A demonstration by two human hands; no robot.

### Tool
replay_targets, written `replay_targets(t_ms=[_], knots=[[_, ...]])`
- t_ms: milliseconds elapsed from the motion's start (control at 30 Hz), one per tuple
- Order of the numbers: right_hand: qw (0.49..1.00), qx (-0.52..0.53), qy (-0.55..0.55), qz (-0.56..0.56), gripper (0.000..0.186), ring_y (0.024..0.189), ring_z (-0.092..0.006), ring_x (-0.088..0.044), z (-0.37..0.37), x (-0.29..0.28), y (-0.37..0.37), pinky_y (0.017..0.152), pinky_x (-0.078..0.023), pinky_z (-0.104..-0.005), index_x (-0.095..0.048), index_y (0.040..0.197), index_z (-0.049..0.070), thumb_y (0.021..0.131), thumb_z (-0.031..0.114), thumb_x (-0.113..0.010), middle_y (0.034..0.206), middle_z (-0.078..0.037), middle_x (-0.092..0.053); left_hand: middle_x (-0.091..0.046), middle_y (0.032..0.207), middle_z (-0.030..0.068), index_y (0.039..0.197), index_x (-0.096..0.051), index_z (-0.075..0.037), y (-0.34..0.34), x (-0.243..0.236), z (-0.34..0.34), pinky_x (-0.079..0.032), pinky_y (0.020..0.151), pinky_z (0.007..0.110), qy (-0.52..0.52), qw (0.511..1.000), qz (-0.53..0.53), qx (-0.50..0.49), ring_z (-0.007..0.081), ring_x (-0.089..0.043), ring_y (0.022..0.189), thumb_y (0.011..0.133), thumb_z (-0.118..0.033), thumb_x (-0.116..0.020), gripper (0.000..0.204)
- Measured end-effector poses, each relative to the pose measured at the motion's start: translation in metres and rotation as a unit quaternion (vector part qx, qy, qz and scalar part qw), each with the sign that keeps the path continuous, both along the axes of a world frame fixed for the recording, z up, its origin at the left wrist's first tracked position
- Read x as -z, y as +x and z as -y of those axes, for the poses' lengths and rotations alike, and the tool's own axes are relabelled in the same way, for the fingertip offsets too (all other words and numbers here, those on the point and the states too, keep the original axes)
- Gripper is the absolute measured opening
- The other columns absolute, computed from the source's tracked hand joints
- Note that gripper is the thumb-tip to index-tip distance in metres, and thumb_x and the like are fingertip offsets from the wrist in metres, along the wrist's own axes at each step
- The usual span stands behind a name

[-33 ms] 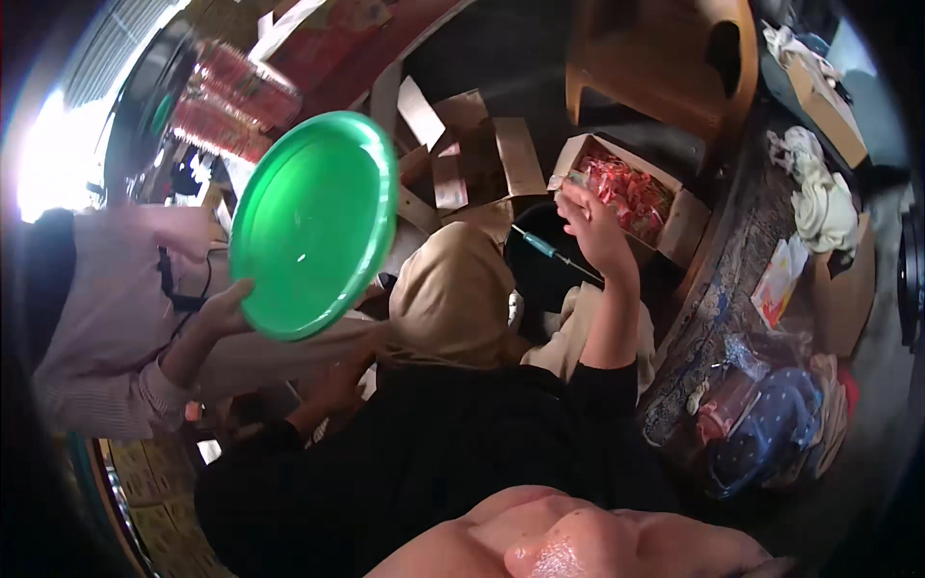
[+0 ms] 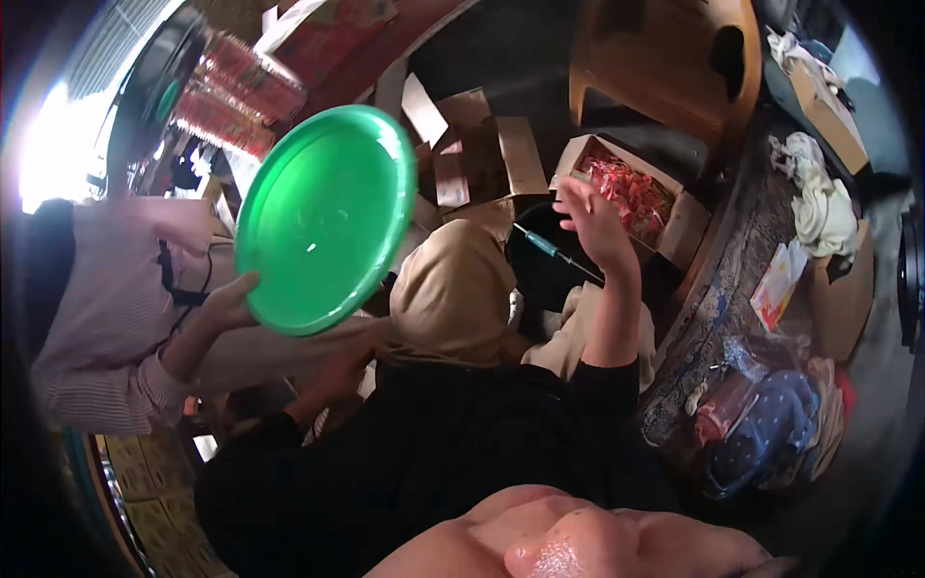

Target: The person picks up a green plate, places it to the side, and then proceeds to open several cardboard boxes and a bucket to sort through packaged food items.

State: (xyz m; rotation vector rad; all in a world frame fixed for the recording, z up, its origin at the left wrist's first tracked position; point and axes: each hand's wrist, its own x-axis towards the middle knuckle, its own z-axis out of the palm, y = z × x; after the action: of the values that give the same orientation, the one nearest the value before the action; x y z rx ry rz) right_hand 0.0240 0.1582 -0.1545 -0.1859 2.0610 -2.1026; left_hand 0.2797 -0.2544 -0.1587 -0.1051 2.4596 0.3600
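Note:
My right hand is raised in front of me, its fingers loosely bent and apart, with nothing in them. Just left of it, a thin metal tool with a teal grip lies over a black tub. Beyond the hand stands an open cardboard box of small red-wrapped pieces. My left hand is low beside my left knee, dark and with its fingers hidden. A co-worker's hand at the left grips the rim of a round green plastic tray.
Opened cardboard boxes lie ahead, with a wooden chair at the far right. Clear containers with red contents are stacked far left. White cloths and a blue dotted bundle lie along the right.
The green tray has moved a little to the right in the co-worker's hand. My right hand's fingers have shifted slightly; my left hand stays low by the knee.

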Motion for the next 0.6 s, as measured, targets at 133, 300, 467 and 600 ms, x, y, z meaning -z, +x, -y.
replay_targets(t_ms=[133,300,467,600], knots=[[0.991,-0.106,-0.076,0.032,0.076,0.087,-0.0201,-0.065,0.029,-0.078,0.007,0.069,-0.053,-0.0289,-0.046,0.129,-0.002,0.089,0.063,-0.040,0.119,-0.016,-0.058,-0.055,0.116,0.0180,0.126,-0.046,0.000,-0.042,0.002,-0.006,-0.044,0.091,0.039,0.087,0.990,-0.078,-0.073,0.0296,-0.052,0.111,0.090,-0.015,-0.051,0.039],[0.963,-0.267,0.028,0.007,0.093,0.076,-0.0181,-0.066,0.041,-0.135,0.006,0.056,-0.054,-0.0280,-0.048,0.124,-0.006,0.082,0.076,-0.033,0.106,-0.017,-0.063,-0.056,0.116,0.0166,0.123,-0.047,0.001,-0.091,-0.045,-0.014,-0.044,0.092,0.036,0.212,0.970,-0.102,-0.059,0.0264,-0.054,0.110,0.092,-0.014,-0.048,0.034],[0.962,-0.245,0.032,0.114,0.055,0.064,-0.0181,-0.065,0.041,-0.145,0.008,0.051,-0.055,-0.0278,-0.060,0.103,-0.007,0.090,0.045,-0.049,0.082,-0.013,-0.065,-0.057,0.115,0.0153,0.121,-0.048,0.001,-0.113,-0.125,-0.011,-0.043,0.093,0.033,0.297,0.953,-0.059,-0.011,0.0233,-0.055,0.110,0.095,-0.014,-0.045,0.030],[0.962,-0.237,0.032,0.132,0.027,0.062,-0.0183,-0.064,0.039,-0.146,0.013,0.050,-0.056,-0.0299,-0.059,0.092,-0.006,0.082,0.019,-0.055,0.078,-0.012,-0.063,-0.057,0.115,0.0143,0.119,-0.049,0.002,-0.112,-0.173,-0.022,-0.043,0.094,0.031,0.276,0.957,-0.039,0.074,0.0207,-0.056,0.109,0.096,-0.014,-0.042,0.028]])
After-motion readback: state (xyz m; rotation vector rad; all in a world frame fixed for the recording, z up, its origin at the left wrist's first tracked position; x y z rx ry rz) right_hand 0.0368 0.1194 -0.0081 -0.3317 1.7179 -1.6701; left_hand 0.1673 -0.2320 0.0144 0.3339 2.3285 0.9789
